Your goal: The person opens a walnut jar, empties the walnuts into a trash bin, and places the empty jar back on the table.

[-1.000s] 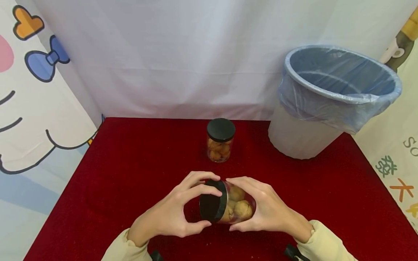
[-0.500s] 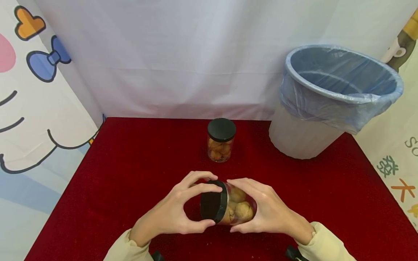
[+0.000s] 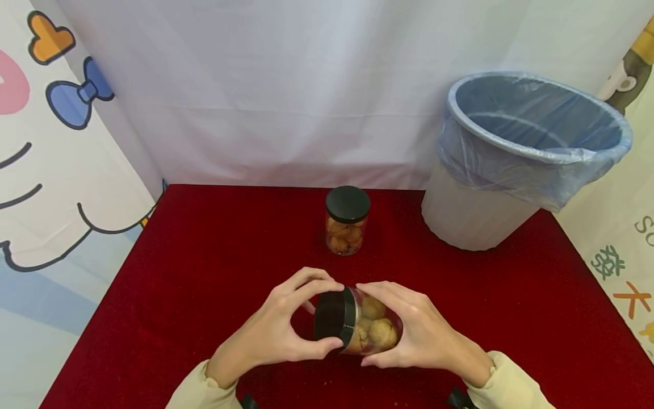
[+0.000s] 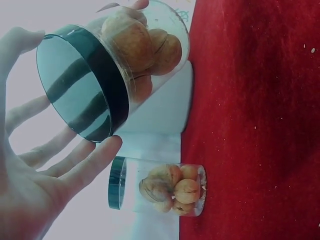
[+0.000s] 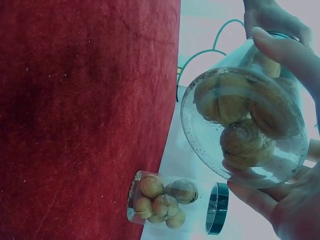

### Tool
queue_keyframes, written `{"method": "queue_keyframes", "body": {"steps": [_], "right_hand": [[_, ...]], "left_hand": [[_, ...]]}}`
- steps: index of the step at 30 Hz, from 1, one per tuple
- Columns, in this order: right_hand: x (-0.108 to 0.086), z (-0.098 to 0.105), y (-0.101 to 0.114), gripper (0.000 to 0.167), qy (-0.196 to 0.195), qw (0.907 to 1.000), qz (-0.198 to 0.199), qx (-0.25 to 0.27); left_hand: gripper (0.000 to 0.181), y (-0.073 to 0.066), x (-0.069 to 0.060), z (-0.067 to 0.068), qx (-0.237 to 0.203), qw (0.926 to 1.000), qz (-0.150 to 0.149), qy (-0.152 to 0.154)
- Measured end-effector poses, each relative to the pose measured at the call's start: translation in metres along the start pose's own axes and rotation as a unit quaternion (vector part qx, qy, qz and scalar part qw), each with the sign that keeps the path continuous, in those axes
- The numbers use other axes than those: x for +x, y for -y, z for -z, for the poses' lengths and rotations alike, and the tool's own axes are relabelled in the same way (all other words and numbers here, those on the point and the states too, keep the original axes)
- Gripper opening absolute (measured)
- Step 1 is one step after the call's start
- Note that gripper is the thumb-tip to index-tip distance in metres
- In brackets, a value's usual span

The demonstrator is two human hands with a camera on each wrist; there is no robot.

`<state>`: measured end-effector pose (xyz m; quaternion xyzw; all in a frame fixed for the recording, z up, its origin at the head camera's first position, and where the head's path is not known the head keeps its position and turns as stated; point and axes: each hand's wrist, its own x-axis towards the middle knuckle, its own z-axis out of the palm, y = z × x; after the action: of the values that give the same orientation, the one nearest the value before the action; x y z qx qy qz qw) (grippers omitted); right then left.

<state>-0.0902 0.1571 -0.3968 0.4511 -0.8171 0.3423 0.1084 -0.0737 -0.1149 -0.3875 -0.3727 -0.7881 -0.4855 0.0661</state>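
In the head view a clear jar (image 3: 380,332) of round brown nuts lies tilted on its side above the red cloth, its black lid (image 3: 332,315) facing left. My left hand (image 3: 273,329) holds that lid by the rim, thumb below and fingertips above. Around the jar's body curls my right hand (image 3: 426,329); its palm is hidden from the head camera. The right wrist view shows the jar's clear base (image 5: 200,145) and the nuts (image 5: 245,142) behind it. In the left wrist view the lid (image 4: 75,85) is seated on the jar.
A second black-lidded jar (image 3: 344,236) of nuts stands upright farther back. To its right is a pale bin (image 3: 470,216) lined with a blue bag (image 3: 490,165). Red cloth (image 3: 230,238) covers the table, and a white curtain (image 3: 286,113) hangs behind.
My left thumb and fingertips have shifted along the lid's rim, the thumb upward and to the right. The right hand keeps its hold on the jar. The other jar stays put.
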Motion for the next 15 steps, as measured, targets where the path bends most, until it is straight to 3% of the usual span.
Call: {"method": "queue_keyframes", "body": {"steps": [8, 15], "right_hand": [[-0.0009, 0.0004, 0.0015, 0.098, 0.010, 0.9998, -0.016, 0.006], [0.0004, 0.0000, 0.0011, 0.092, -0.002, 0.9999, 0.013, 0.002]], "left_hand": [[0.059, -0.0016, 0.0011, -0.0012, 0.005, 0.9997, 0.022, -0.011], [0.057, -0.0035, 0.0011, -0.0011, 0.044, 0.9977, 0.047, -0.021]]}}
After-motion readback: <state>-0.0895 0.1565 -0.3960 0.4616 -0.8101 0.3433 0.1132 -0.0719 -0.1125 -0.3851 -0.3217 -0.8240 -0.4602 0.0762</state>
